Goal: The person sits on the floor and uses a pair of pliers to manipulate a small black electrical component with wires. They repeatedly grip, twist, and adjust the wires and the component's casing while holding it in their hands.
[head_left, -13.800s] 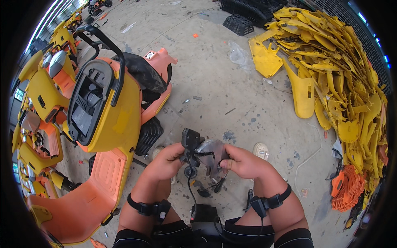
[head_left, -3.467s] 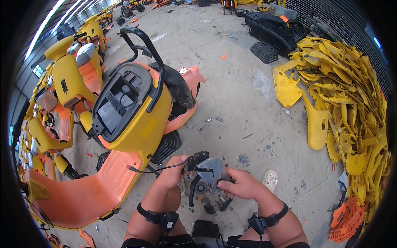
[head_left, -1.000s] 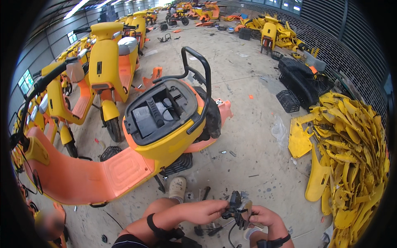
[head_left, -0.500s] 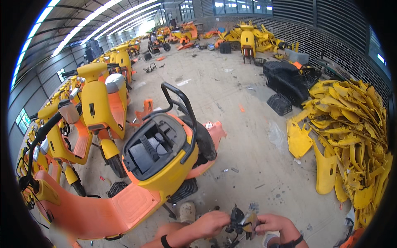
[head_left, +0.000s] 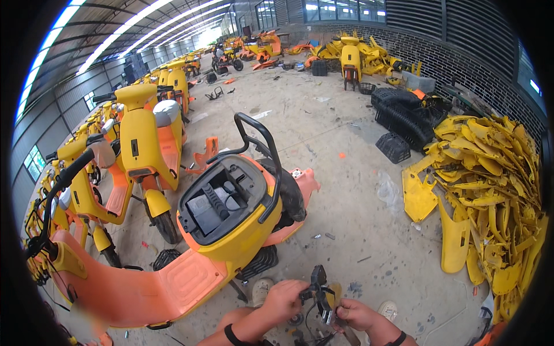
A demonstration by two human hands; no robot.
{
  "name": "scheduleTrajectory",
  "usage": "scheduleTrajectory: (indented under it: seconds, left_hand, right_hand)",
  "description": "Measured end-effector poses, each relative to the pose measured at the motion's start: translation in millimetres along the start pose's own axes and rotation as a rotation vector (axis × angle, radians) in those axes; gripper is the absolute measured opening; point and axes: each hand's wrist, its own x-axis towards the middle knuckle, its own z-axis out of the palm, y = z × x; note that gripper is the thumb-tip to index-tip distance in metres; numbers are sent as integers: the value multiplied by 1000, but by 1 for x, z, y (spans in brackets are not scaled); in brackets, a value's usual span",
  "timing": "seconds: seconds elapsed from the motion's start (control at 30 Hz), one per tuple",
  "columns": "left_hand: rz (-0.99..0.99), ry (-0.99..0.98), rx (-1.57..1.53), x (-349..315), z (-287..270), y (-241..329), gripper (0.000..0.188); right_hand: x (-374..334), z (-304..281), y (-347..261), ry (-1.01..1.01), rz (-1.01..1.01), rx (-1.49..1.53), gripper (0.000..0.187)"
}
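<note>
Two hands hold one small black part point(head_left: 319, 291) with cables, low in front of the scooter point(head_left: 231, 219). The left hand point(head_left: 284, 299) closes around the left side of the part, fingers curled on it. The right hand point(head_left: 355, 314) grips the lower right side of the part, thumb and fingers pressed on it. A dark band sits on the left wrist point(head_left: 232, 334).

The scooter is yellow and orange, and its seat is off, so the open black compartment point(head_left: 216, 199) shows. A black rail point(head_left: 262, 155) curves over the rear of the scooter. Behind the scooter, to its left, stands a row of yellow scooters point(head_left: 144, 132). Well to the right of the scooter lies a big pile of yellow panels point(head_left: 490, 196). Beyond the pile are black crates point(head_left: 404, 115) on the concrete floor point(head_left: 346, 190). Near the hands, a light shoe point(head_left: 262, 288) shows, just below the scooter.
</note>
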Motion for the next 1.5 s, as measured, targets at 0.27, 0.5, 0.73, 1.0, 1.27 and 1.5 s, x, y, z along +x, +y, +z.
scheduleTrajectory:
  seconds: [0.27, 0.5, 0.73, 1.0, 1.27, 1.5]
  left_hand:
    - [-243, -555, -398, -19, -3, -17, 21]
    - [-354, -766, -447, -32, 42, -37, 12]
    - [-435, -347, -356, -19, 50, -21, 25]
    - [-345, 61, -16, -12, 59, -42, 36]
    - [-564, -354, -401, -14, 14, -36, 23]
    - [-502, -301, -450, -40, 55, -45, 28]
  right_hand:
    - [-17, -34, -25, 111, 322, -459, 30]
    - [-30, -56, 7, 68, 308, -331, 28]
    - [-21, -45, 9, 210, 148, -170, 40]
    - [23, -3, 26, 240, 15, 150, 47]
    - [15, -34, 2, 134, 119, -420, 41]
    - [-6, -38, 7, 187, 136, -322, 38]
